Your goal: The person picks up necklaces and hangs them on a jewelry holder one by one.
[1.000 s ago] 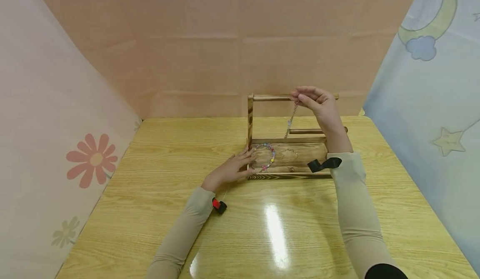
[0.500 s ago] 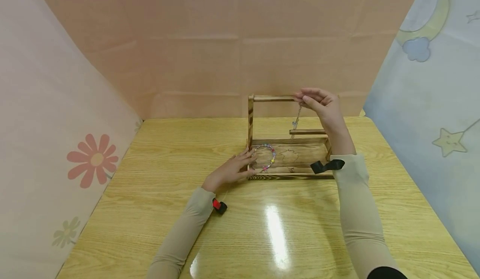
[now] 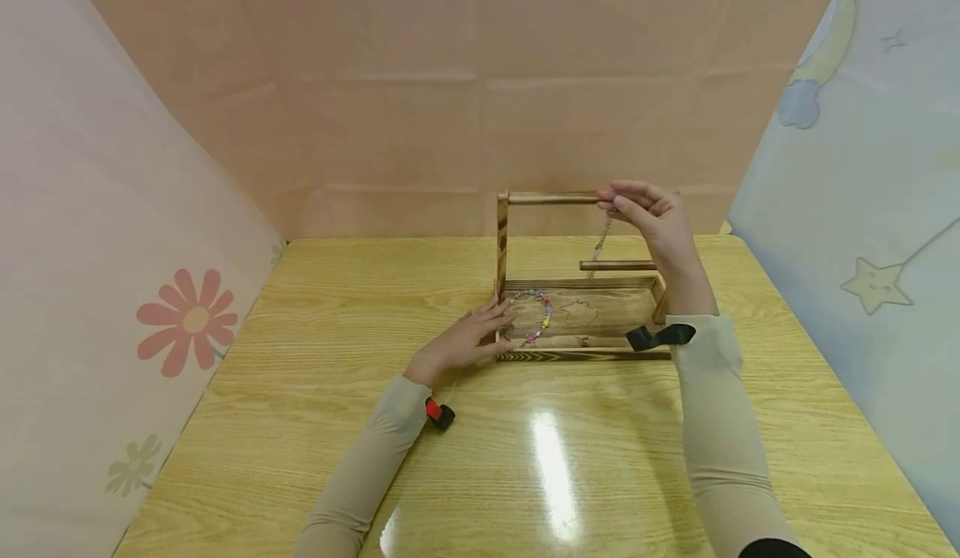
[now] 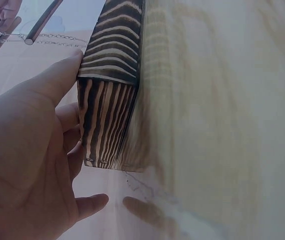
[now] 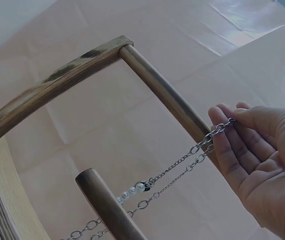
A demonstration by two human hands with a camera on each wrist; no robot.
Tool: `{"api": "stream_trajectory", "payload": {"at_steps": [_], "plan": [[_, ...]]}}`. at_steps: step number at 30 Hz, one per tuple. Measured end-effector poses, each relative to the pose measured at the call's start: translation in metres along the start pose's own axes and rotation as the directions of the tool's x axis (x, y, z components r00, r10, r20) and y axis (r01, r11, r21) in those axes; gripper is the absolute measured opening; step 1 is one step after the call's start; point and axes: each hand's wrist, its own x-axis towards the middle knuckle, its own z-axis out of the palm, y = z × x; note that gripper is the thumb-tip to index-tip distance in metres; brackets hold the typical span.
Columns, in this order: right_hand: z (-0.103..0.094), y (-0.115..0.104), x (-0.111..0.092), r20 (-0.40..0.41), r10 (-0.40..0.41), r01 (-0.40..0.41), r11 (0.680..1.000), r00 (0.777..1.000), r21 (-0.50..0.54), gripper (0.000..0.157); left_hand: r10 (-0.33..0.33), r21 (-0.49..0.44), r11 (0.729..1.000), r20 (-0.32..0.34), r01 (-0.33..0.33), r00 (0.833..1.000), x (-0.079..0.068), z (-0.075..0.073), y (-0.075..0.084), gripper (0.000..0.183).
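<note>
A wooden jewelry stand [image 3: 502, 246] has a tray base, an upper bar [image 3: 551, 198] and a lower bar [image 3: 618, 266] with a free left end. My left hand [image 3: 465, 337] rests at the tray's left end, fingers spread over the rim; in the left wrist view the thumb [image 4: 65, 72] touches the striped corner. My right hand [image 3: 660, 225], beside the upper bar, pinches a silver chain bracelet [image 5: 175, 165] with white pearls between thumb and fingers. Two chain strands hang down past the lower bar. Whether they loop round either bar, I cannot tell.
Inside the tray lie a colorful beaded bracelet [image 3: 546, 322] at the left and a thin chain [image 3: 581, 312] with a small charm near the middle. Everything stands on a wood-grain table [image 3: 360, 316], with cloth backdrops behind and at both sides.
My right hand has shifted right and slightly down along the upper bar, carrying the chain bracelet along. The left hand stays at the tray's end.
</note>
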Motion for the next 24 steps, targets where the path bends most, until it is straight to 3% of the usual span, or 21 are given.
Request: {"api": "stream_trajectory", "payload": {"at_steps": [24], "plan": [[-0.012, -0.006, -0.006, -0.032, -0.010, 0.010, 1.000, 0.999, 0.007, 0.027, -0.003, 0.002, 1.000, 0.005, 0.003, 1.000, 0.002, 0.001, -0.002, 0.061]]}}
